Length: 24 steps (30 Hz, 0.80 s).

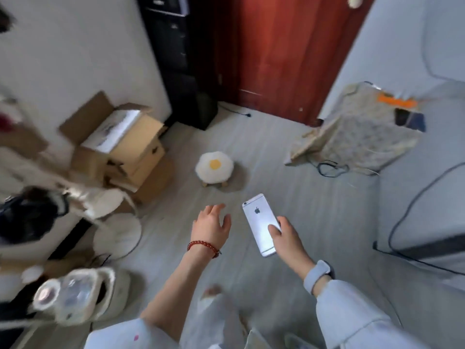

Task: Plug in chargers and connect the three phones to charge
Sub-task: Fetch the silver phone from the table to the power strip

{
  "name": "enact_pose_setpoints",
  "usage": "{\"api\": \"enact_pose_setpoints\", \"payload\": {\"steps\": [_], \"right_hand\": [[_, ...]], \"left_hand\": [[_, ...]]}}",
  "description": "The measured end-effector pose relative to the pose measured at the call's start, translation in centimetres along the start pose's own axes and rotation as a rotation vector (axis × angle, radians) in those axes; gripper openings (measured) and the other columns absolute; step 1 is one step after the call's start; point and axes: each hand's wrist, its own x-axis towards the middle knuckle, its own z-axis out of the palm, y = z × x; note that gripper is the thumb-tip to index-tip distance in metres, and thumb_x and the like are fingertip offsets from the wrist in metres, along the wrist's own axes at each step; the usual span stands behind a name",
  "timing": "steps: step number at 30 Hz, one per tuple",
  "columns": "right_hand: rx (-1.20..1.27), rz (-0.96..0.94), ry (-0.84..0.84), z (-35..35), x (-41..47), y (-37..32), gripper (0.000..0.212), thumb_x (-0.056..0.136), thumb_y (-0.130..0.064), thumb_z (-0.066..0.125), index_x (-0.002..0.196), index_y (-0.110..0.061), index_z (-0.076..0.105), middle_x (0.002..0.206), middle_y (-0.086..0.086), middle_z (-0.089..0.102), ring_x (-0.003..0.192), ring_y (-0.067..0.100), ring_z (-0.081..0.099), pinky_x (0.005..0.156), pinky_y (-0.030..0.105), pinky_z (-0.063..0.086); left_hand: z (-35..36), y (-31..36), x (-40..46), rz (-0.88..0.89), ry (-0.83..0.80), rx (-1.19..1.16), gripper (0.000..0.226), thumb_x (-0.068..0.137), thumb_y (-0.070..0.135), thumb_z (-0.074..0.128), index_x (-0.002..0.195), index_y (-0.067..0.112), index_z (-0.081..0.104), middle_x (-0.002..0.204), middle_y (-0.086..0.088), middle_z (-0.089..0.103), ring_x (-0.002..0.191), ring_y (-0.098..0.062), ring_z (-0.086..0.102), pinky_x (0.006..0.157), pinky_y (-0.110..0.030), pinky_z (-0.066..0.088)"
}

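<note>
My right hand point(286, 238) grips a silver phone point(260, 221) by its lower edge, back side up, over the grey floor. To the left of it my left hand point(211, 226) hovers with relaxed, spread fingers and holds nothing; a red bead bracelet circles that wrist. At the right stands a small table under a beige cloth point(357, 132); a dark phone point(409, 119) and an orange item point(397, 102) lie on top. A black cable point(329, 168) is coiled on the floor at its foot. Another dark cable point(412, 195) runs along the grey bed at the right.
A fried-egg shaped stool point(214, 168) stands mid-floor ahead. Stacked cardboard boxes point(123, 144) sit at the left wall. A red-brown door point(284, 51) and a black cabinet point(176, 59) are at the back. Bags and a fluffy backpack point(80, 295) crowd the left foreground.
</note>
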Motion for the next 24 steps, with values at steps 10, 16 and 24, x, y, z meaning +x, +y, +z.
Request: {"api": "enact_pose_setpoints", "payload": {"steps": [10, 16, 24], "right_hand": [[0.100, 0.143, 0.234, -11.6, 20.6, -2.2, 0.022, 0.093, -0.014, 0.041, 0.112, -0.005, 0.047, 0.095, 0.004, 0.052, 0.084, 0.022, 0.049, 0.062, 0.027, 0.034], [0.151, 0.206, 0.311, -20.4, 33.1, -5.6, 0.021, 0.093, -0.014, 0.040, 0.111, -0.005, 0.046, 0.094, 0.006, 0.053, 0.084, 0.023, 0.050, 0.060, 0.029, 0.035], [0.265, 0.318, 0.427, -32.5, 43.5, -2.4, 0.010, 0.094, -0.016, 0.041, 0.100, -0.009, 0.046, 0.081, 0.005, 0.051, 0.078, 0.023, 0.050, 0.065, 0.031, 0.037]], "left_hand": [[4.9, 14.1, 24.0, 0.275, -0.160, 0.108, 0.040, 0.089, 0.028, 0.047, 0.128, 0.016, 0.046, 0.132, -0.007, 0.050, 0.123, -0.028, 0.042, 0.101, -0.040, 0.034], [7.8, 24.3, 38.4, 0.366, -0.255, 0.151, 0.042, 0.091, 0.030, 0.043, 0.131, 0.017, 0.042, 0.138, -0.004, 0.045, 0.129, -0.024, 0.038, 0.106, -0.039, 0.031], [16.0, 39.0, 49.7, 0.494, -0.412, 0.172, 0.039, 0.090, 0.029, 0.043, 0.128, 0.017, 0.045, 0.136, -0.004, 0.046, 0.127, -0.025, 0.038, 0.107, -0.040, 0.031]]}}
